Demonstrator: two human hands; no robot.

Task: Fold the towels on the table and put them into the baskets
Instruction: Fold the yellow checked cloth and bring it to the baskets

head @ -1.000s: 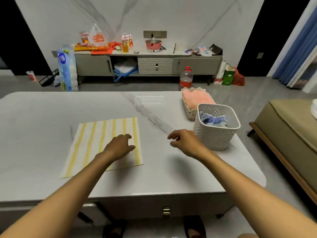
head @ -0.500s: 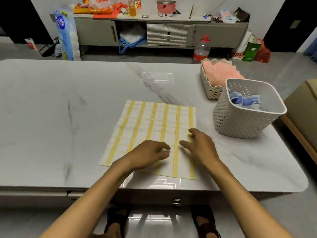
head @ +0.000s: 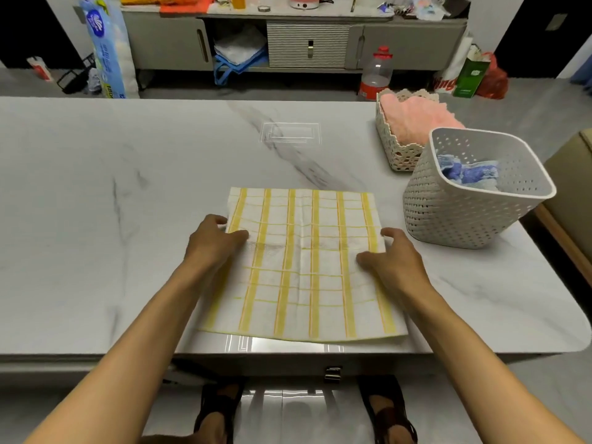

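Contact is made with the striped towel (head: 301, 251) at both of its side edges. The towel, white with yellow bands, is spread flat on the marble-patterned desk (head: 128, 219), its near edge lying along the desk's front rim. The left grip (head: 213, 243) is closed on the left edge, with the thumb laid on top of the cloth and the fingers curled at the border. The right grip (head: 395, 257) is closed in like manner on the right edge, thumb on the cloth and fingers bent over the border. Whether the fingertips are tucked beneath the cloth cannot be told. Just beside the towel's far right corner a white basket (head: 448, 213) is stood on the desk, and a crumpled blue towel (head: 471, 174) is seen inside it. Behind it, touching or nearly so, a cream basket (head: 394, 145) with a lacy rim is placed, filled with a pink towel (head: 416, 120). Beyond the desk a grey cabinet (head: 166, 43) is set against the wall, a red-capped bottle (head: 376, 73) is stood on the floor before it, and a tall tissue pack (head: 110, 49) is propped at its left end. Under the desk's front rim, two feet in dark sandals (head: 389, 411) are seen.
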